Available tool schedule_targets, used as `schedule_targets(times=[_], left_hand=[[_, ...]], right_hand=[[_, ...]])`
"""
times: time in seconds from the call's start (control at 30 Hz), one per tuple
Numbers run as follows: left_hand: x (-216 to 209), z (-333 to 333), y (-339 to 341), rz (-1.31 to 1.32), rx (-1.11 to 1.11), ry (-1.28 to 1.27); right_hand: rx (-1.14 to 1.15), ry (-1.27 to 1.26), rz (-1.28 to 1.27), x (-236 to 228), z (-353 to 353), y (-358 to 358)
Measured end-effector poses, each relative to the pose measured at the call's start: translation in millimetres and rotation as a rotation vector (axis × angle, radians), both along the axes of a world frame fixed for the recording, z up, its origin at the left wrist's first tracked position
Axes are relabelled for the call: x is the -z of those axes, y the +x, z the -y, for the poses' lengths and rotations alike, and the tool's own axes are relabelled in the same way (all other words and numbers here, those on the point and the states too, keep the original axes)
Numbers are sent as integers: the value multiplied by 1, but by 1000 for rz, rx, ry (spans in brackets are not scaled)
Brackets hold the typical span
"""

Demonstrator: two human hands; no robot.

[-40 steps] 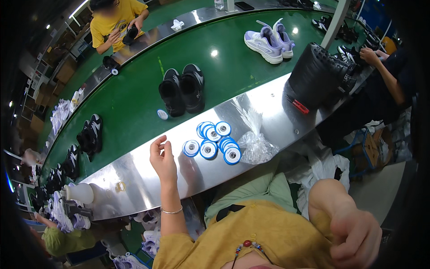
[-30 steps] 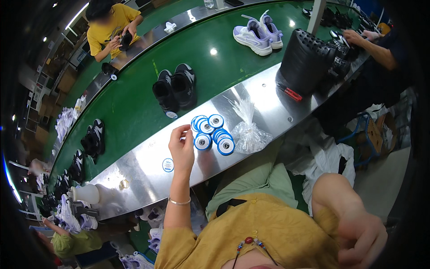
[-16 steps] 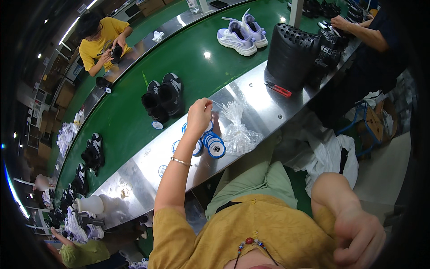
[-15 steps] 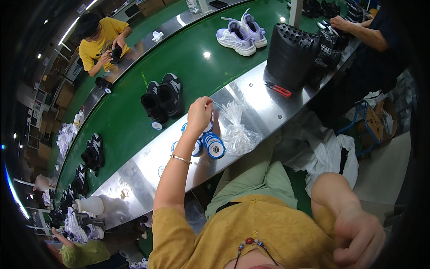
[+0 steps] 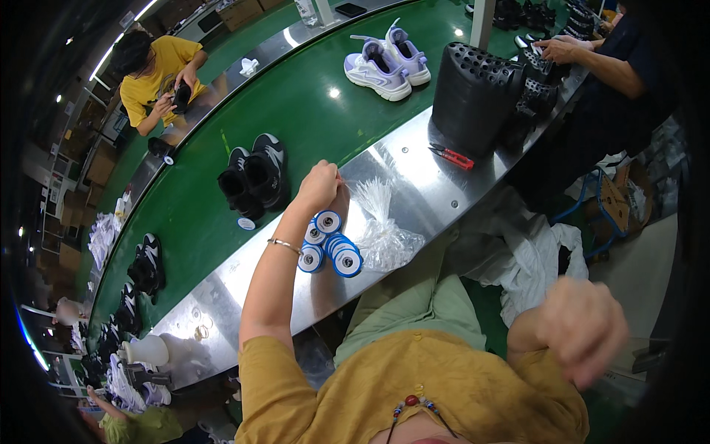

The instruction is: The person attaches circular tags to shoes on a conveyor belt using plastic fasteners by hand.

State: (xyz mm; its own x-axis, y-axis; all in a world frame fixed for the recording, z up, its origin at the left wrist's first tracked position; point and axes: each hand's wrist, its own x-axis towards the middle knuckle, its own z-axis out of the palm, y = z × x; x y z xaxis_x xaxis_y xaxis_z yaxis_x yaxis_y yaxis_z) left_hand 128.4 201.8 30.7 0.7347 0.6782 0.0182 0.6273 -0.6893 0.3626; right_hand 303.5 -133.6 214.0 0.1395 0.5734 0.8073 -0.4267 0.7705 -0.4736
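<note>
My left hand [image 5: 319,186] is over the metal edge of the bench, its fingers closed in a pinch. Whatever is between the fingertips is too small to make out. Just below it are stacks of round blue-rimmed white tags [image 5: 346,260]. To the right of them lies a clear plastic bag [image 5: 392,246] with a bunch of thin, clear plastic strands [image 5: 374,198] sticking out. A pair of black and grey sneakers [image 5: 255,177] stands left of this hand, with one round tag [image 5: 245,223] beside it. My right hand [image 5: 584,329] is raised at the lower right, away from the bench; motion blurs its fingers.
White and lilac sneakers [image 5: 386,65] stand on the green belt [image 5: 310,126]. Red-handled snips [image 5: 452,157] lie before a tall black perforated container [image 5: 473,100]. More black shoes [image 5: 148,263] line the left. People work across the belt and at the right; a white sack [image 5: 543,259] hangs below the bench.
My right hand has risen and shifted left, now blurred. My left hand keeps its pinch near the tags. The whole view has shifted slightly.
</note>
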Motion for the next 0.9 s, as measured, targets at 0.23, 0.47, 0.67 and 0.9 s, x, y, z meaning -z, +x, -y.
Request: schedule_targets(times=[0.23,0.47,0.67,0.9], left_hand=[[-62,38,-19,191,60,104],[-91,73,-6,295,136,121],[-85,86,-9,510,-9,241],[-9,145,7,410,103,63]], right_hand=[[589,-708,541,94,-113,-6],[513,-657,721,142,-206,-32],[398,-824,619,134,-201,-21],[388,-933,228,129,-196,0]])
